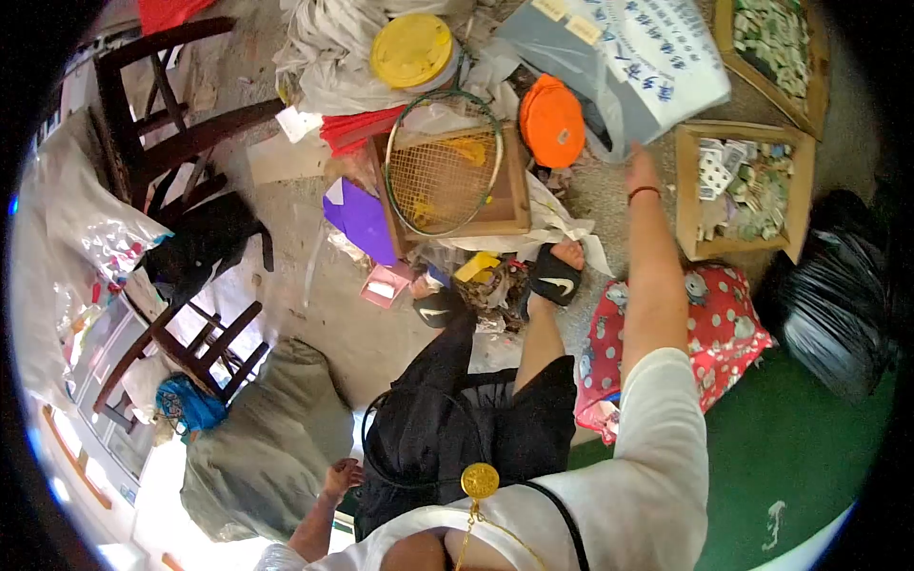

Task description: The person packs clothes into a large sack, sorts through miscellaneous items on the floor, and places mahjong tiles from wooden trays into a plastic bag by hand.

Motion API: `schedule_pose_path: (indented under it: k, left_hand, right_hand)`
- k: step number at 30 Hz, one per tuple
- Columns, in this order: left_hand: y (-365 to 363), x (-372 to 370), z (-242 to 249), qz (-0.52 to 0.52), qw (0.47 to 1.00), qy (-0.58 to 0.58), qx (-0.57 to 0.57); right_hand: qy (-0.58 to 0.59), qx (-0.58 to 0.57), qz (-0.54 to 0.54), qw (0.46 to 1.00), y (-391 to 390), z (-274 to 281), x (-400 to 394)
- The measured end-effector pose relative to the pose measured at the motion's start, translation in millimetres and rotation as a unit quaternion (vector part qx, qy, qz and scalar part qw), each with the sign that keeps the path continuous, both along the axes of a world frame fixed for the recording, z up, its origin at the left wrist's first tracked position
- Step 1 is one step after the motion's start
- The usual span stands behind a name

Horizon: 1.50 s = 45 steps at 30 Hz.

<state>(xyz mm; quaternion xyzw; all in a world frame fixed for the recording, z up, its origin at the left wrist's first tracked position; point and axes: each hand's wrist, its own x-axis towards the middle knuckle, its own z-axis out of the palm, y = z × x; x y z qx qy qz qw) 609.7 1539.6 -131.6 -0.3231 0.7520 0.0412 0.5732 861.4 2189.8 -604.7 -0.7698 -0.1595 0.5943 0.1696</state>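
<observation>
The gray bag (624,71) lies between the orange thing (551,122) and the card box (745,195). The right hand (641,166) is at its edge; I cannot tell if it grips. The left hand (343,477), loose, is by the black shorts (414,428).

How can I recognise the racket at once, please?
Beyond the person's sandalled feet is a shallow wooden box. The racket lies over it, left of the orange round thing; only the racket has strings inside an oval rim.

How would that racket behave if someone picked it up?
The racket would probably stay stiff, since its rim forms a clean oval. It looks light for its size, being mostly open mesh inside a thin frame.
</observation>
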Motion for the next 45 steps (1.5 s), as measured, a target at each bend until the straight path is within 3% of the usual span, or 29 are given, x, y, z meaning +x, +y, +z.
schedule_pose_path:
  k: [2, 4, 6, 9, 10, 11, 15, 17, 18, 20, 21, 22, 24, 26, 28, 31, 35, 36, 38, 40, 43, 45]
  left_hand:
    - [-11, -5, -11, 0.057, 0.998, 0.024, 0.003]
    - [-14, -12, -20, -0.031, 0.998, 0.024, 0.057]
    - [-10, -19, -29, -0.031, 0.998, 0.034, 0.037]
    - [3, -33, -38, -0.006, 0.998, 0.047, 0.040]
    - [3, -36, -36, 0.018, 0.997, 0.048, 0.061]
    - [2, -41, -39, 0.061, 0.993, 0.056, 0.089]
    - [59, -53, -38, -0.003, 0.981, 0.125, 0.149]
    - [108, -57, -35, -0.027, 0.966, 0.132, 0.222]
    - [145, -57, -28, -0.037, 0.955, 0.132, 0.263]
    - [216, -48, -14, -0.249, 0.901, 0.168, 0.315]
    - [264, -37, 7, -0.271, 0.868, 0.193, 0.368]
    - [300, -30, 24, -0.355, 0.821, 0.213, 0.394]
    - [371, -10, 66, -0.389, 0.741, 0.230, 0.496]
    - [416, 10, 103, -0.462, 0.632, 0.280, 0.556]
    - [450, 22, 149, -0.537, 0.510, 0.396, 0.542]
    - [461, 15, 205, -0.583, 0.432, 0.337, 0.601]
    - [438, -1, 234, -0.681, 0.362, 0.300, 0.561]
    - [434, -9, 245, -0.666, 0.352, 0.298, 0.587]
    - [426, -18, 260, -0.616, 0.384, 0.283, 0.627]
    - [417, -26, 284, -0.620, 0.373, 0.276, 0.633]
    - [390, -50, 325, -0.617, 0.370, 0.289, 0.631]
    - [370, -64, 352, -0.606, 0.379, 0.304, 0.630]
  right_hand:
    - [0.015, 0.050, -0.098, 0.994, 5, -20, -2]
    - [-0.011, 0.025, -0.088, 0.996, 11, -22, -6]
    - [-0.037, 0.007, -0.081, 0.996, 17, -18, -11]
    - [0.063, 0.004, 0.017, 0.998, 20, -24, -15]
    - [-0.091, 0.105, 0.145, 0.980, 19, -19, -24]
    - [-0.242, 0.203, 0.263, 0.911, 23, -1, -36]
    - [-0.250, 0.243, 0.306, 0.886, 55, 162, -40]
    - [-0.086, 0.350, 0.281, 0.889, 64, 238, -34]
    - [-0.088, 0.361, 0.282, 0.885, 63, 273, -30]
    - [-0.058, 0.271, 0.283, 0.918, 56, 341, -21]
    - [-0.059, 0.277, 0.287, 0.915, 48, 383, -22]
    - [-0.028, 0.291, 0.281, 0.914, 38, 426, -23]
    - [0.005, 0.312, 0.275, 0.909, 15, 498, -27]
    - [0.149, 0.277, 0.149, 0.938, -5, 552, -25]
    - [0.187, 0.264, 0.159, 0.933, -23, 588, -17]
    - [0.279, 0.165, 0.144, 0.935, -53, 654, -21]
    - [0.303, 0.140, 0.133, 0.933, -96, 725, -38]
    - [0.330, 0.139, 0.133, 0.924, -107, 728, -44]
    - [0.356, 0.141, 0.135, 0.914, -123, 743, -44]
    - [0.395, 0.102, 0.088, 0.909, -135, 759, -48]
    - [0.302, 0.264, 0.142, 0.905, -144, 764, -18]
    - [0.109, 0.378, 0.053, 0.918, -152, 781, -8]
